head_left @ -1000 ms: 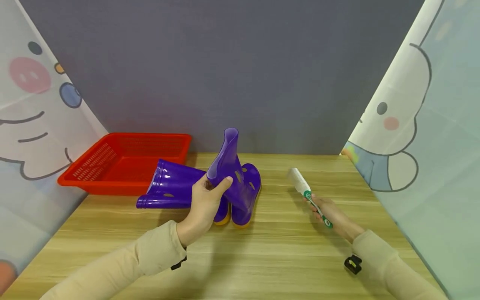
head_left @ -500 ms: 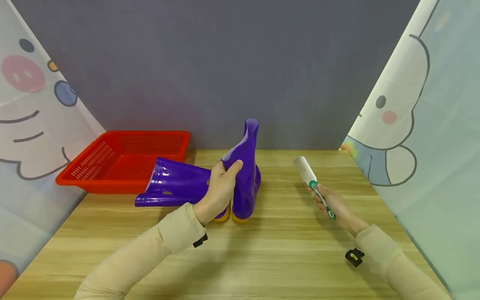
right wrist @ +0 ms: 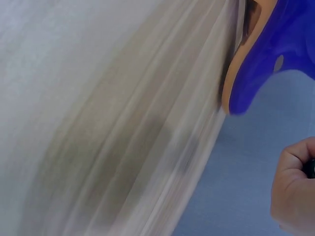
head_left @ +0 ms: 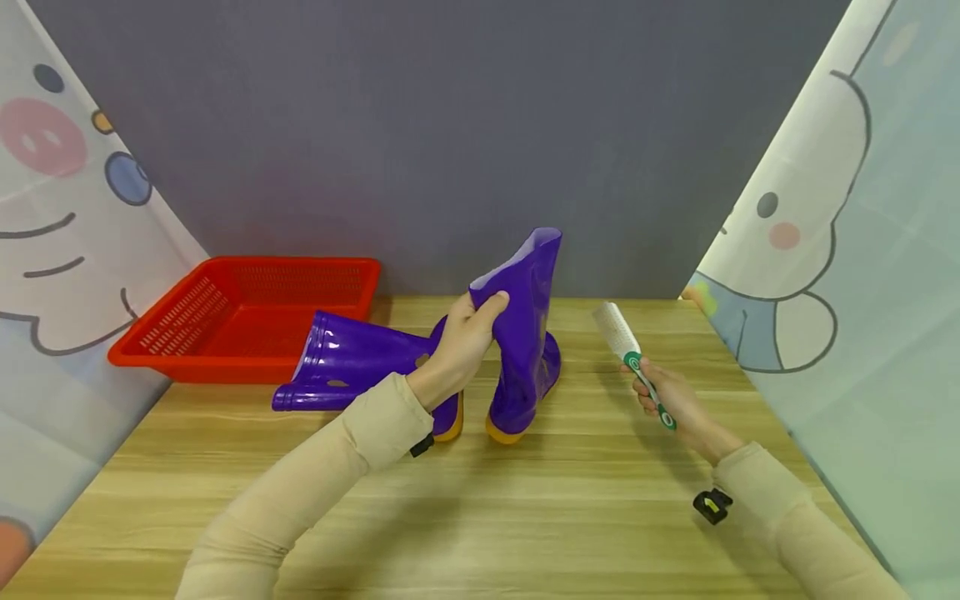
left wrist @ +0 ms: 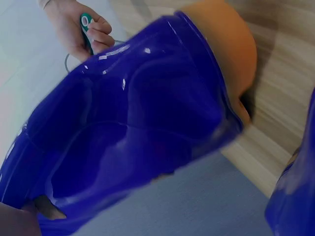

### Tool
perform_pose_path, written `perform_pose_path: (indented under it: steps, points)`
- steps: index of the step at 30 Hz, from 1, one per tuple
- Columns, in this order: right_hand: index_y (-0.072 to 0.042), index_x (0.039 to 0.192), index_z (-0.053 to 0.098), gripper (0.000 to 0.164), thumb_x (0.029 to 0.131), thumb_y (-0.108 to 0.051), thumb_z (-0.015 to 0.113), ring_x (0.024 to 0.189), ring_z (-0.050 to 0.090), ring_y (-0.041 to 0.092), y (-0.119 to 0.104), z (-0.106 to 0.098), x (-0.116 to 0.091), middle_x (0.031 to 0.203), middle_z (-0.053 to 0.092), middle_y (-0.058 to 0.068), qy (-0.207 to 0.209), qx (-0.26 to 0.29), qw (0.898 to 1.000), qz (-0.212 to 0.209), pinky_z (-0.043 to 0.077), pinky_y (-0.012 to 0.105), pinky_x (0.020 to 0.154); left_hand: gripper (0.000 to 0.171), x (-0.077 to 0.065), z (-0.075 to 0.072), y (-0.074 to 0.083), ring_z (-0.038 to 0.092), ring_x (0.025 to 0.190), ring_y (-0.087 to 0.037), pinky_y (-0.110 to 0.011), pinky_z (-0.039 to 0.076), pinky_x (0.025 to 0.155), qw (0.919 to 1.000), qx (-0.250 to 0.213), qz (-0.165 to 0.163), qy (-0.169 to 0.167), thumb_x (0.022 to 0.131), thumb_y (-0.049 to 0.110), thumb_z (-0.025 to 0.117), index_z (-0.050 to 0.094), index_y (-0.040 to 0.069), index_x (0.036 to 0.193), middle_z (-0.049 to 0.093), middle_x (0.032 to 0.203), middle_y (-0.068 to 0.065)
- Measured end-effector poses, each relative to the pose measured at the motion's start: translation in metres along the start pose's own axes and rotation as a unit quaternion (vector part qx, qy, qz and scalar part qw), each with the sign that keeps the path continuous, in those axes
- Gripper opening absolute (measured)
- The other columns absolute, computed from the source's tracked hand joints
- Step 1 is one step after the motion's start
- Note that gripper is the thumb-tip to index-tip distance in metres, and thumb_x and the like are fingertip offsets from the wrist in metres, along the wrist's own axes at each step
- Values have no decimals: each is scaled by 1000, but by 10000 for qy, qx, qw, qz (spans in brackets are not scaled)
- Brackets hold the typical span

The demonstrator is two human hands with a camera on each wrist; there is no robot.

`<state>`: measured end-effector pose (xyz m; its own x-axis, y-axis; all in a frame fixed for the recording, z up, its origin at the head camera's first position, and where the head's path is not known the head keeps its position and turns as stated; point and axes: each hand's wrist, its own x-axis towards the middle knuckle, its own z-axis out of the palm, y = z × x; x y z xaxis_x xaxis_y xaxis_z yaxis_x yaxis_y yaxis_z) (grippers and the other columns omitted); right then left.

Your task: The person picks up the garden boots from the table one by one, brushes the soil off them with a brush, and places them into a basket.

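My left hand [head_left: 459,352] grips the shaft of a purple rain boot [head_left: 523,342] near its top rim, thumb on the outside. The boot leans to the right, toe pointing away and yellow-orange sole [left wrist: 231,44] close over the wood. Brownish patches [left wrist: 49,207] mark its shaft in the left wrist view. A second purple boot [head_left: 360,358] lies on its side to the left, partly behind my left hand. To the right, my right hand [head_left: 678,406] holds a brush [head_left: 619,333] by its green-and-white handle, apart from both boots; its white head points away from me.
A red plastic basket [head_left: 258,367] stands at the back left, right behind the lying boot's shaft. The wooden table [head_left: 570,508] ends at a dark grey wall [head_left: 480,125]. Cartoon-printed sheets [head_left: 862,275] border both sides.
My left hand has carried the gripped boot to the right, opening a gap from the lying boot. My right hand has shifted slightly right and away with the brush.
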<state>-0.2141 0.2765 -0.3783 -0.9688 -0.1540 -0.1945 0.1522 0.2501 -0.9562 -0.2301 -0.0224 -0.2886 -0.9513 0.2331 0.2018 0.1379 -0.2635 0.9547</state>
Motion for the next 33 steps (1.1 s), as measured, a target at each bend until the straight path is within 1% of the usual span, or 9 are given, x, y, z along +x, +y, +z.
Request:
perform_pose_path:
  steps: [4,7,13,17,20,24,26,30,33]
  points:
    - [-10,117,47,48,97,-49,26,51,37,0,-1,-1,2,68,39,-11,107,102,9999,-39,36,17,48,18,0,-2,1,57,90,-8,-24,48,81,9997,148,20,-209,97,18,43,57,10,104,59,94,5]
    - [-14,112,48,43,97,-48,25,50,37,0,0,-2,3,66,39,-12,110,231,9996,-81,35,16,47,19,-4,-10,-4,56,95,-9,-26,47,86,9990,398,-101,-168,97,18,43,57,7,106,59,99,4]
    - [-5,112,46,48,99,-44,19,47,36,-1,1,2,5,62,37,-12,18,423,9990,-122,33,14,43,28,-12,-25,-8,55,110,-15,-31,43,98,9986,516,-99,-47,94,15,50,53,10,122,59,119,-4]
    - [-3,109,44,48,99,-43,18,47,34,-1,0,8,4,62,34,-11,-116,364,9992,-111,32,14,43,36,-15,-31,-8,56,108,-19,-33,45,96,9973,738,-29,-17,91,17,57,51,10,126,58,121,-9]
    - [-4,107,43,48,99,-44,17,47,33,0,0,12,4,62,33,-11,-215,271,9993,-155,31,14,43,36,-21,-35,-8,60,100,-17,-30,49,90,9885,1503,97,142,87,20,63,56,12,122,64,112,-8]
    - [-6,104,42,46,99,-45,18,46,32,0,0,13,4,62,33,-11,-169,312,9993,-152,30,14,43,28,-29,-36,-7,64,84,-14,-27,51,77,9688,2433,352,319,84,22,67,64,12,110,70,96,-8]
    - [-7,104,42,46,99,-45,18,47,32,0,0,12,4,62,33,-11,-115,336,9992,-170,31,15,43,24,-31,-33,-8,62,77,-12,-26,51,71,9713,2318,385,362,85,19,65,65,9,108,70,92,-10]
    - [-9,106,42,44,98,-46,20,49,33,1,-3,13,2,66,33,-9,-81,299,9988,-385,31,16,45,24,-40,-22,-8,60,70,-9,-25,51,67,9848,1651,279,458,86,11,63,64,3,109,69,90,-16]
    - [-10,109,42,44,98,-47,22,51,33,1,-6,15,-1,69,34,-8,-91,293,9979,-568,31,17,46,32,-49,-19,-6,64,77,-11,-26,53,75,9882,1415,350,470,83,6,66,60,5,115,68,98,-17]
